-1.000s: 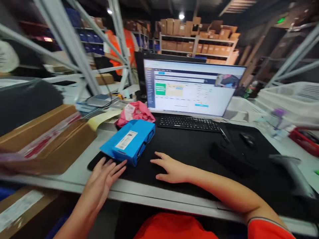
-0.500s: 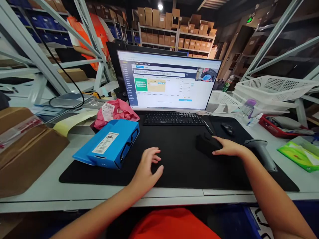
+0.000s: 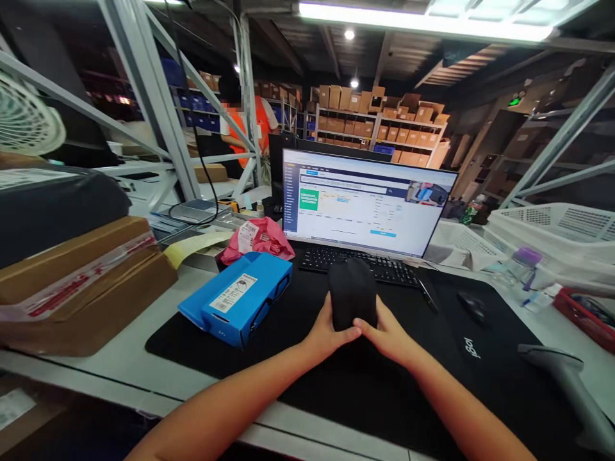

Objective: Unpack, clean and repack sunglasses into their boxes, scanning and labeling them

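Between my two hands is a black rounded case (image 3: 353, 291), raised upright above the dark desk mat (image 3: 307, 384). My left hand (image 3: 334, 326) grips its left side and my right hand (image 3: 382, 326) its right side. Both thumbs meet on the near face; the other fingers are hidden behind it. To the left lies a blue box (image 3: 245, 298) with a white label and a picture of black eyewear or a headset on its side. A crumpled pink bag (image 3: 264, 238) rests just behind the box.
A monitor (image 3: 355, 202) stands behind the keyboard (image 3: 317, 257). Right of the hands are a mouse (image 3: 471, 305), a barcode scanner (image 3: 562, 371) and white baskets (image 3: 552, 227). Cardboard parcels (image 3: 91, 288) fill the left side. A person in an orange vest (image 3: 264, 121) stands beyond the frame.
My right hand has brought the black case from the right of the mat to the middle, and my left hand has joined it there. The view has tilted up and turned left.
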### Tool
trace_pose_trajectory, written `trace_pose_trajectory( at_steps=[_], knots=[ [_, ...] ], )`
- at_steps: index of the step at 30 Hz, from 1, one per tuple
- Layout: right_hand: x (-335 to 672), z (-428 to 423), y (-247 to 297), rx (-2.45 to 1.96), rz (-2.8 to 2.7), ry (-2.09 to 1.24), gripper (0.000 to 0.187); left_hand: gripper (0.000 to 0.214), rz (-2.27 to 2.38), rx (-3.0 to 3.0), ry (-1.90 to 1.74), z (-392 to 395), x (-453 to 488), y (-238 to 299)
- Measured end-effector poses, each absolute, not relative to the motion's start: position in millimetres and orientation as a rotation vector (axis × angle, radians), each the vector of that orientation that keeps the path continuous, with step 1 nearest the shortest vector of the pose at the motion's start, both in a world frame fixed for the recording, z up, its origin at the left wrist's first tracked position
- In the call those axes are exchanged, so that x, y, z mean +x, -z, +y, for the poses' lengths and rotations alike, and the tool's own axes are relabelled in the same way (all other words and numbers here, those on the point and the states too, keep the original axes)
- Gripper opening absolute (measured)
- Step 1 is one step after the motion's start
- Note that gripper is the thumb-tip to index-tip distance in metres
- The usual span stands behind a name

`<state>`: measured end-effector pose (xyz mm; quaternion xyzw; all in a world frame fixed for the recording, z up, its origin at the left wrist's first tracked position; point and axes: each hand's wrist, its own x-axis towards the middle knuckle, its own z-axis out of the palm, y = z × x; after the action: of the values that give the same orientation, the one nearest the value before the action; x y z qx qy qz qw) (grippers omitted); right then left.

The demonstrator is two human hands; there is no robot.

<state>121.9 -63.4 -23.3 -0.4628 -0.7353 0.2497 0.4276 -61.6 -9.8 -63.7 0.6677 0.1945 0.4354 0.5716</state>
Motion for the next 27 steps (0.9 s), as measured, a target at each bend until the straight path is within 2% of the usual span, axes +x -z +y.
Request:
trace_pose_trajectory(
  at_steps=[3,6,11,15,17,23,27],
  knots=[
    [116.2,-41.9,10.7,-1.059,-1.963,-0.635,0.065,0.081,0.584,1.642,-1.187,-2.5,-80.9,60.2],
    [136.4,-25.1,-14.9,-1.02,-1.872,-0.726,0.056,0.076,0.761,1.784,-1.23,7.5,-92.9,56.4],
    [148.7,-17.4,-32.5,-1.125,-1.777,-0.586,0.049,0.087,0.953,2.141,-1.048,16.0,-93.1,51.4],
    [141.7,-14.2,-21.8,-1.191,-1.859,-0.548,0.029,0.096,0.91,2.402,-0.88,13.3,-94.4,49.9],
    [141.5,-12.0,-17.2,-1.178,-1.833,-0.539,0.027,0.097,0.917,2.437,-0.849,12.0,-95.8,48.7],
    [131.8,-21.8,-19.6,-1.027,-1.455,-0.347,0.02,0.079,0.904,2.045,-0.906,13.4,-96.1,43.2],
    [114.5,-47.5,-36.0,-1.001,-1.632,-0.155,0.018,0.07,0.731,1.743,-0.998,18.8,-96.5,37.1]
  ],
)
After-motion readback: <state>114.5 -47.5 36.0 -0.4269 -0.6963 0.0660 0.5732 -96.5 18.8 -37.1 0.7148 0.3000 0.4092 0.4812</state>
